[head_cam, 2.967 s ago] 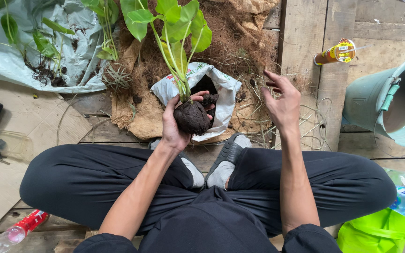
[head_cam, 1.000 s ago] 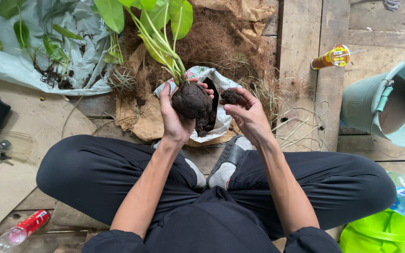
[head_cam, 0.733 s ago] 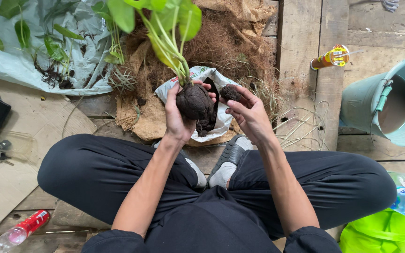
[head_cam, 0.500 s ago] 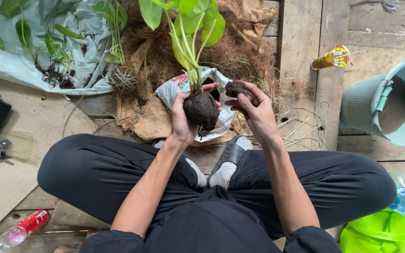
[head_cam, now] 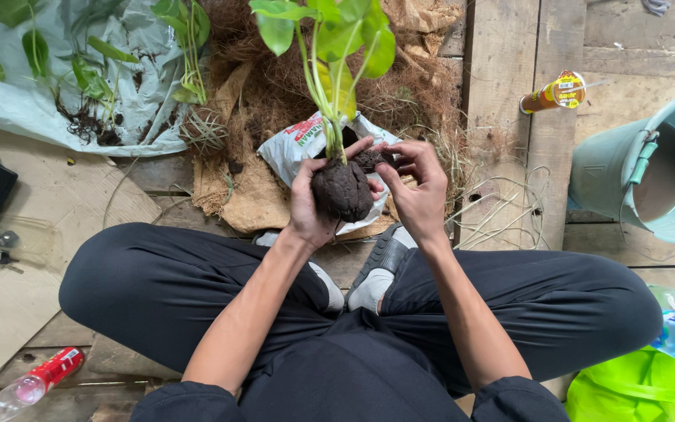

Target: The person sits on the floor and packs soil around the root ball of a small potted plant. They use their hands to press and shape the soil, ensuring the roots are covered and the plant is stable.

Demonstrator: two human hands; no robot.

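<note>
Upper centre of the frame: the left hand (head_cam: 312,205) is gripping a dark soil ball (head_cam: 342,190) from its left side, fingers curling around it. The plant (head_cam: 330,47) is rising from the ball toward the top edge, so the long axis is running near vertical in the frame. The right hand (head_cam: 418,190) is sitting just right of the ball, pinching a small dark clump of soil (head_cam: 369,159) at the ball's upper right shoulder — this hand is nearer the stem base. Ball: matte, lumpy, roughly round. Behind it, a crinkled white plastic bag (head_cam: 294,144) is lying on brown fibrous husk (head_cam: 275,78) — dry, stringy.
</note>
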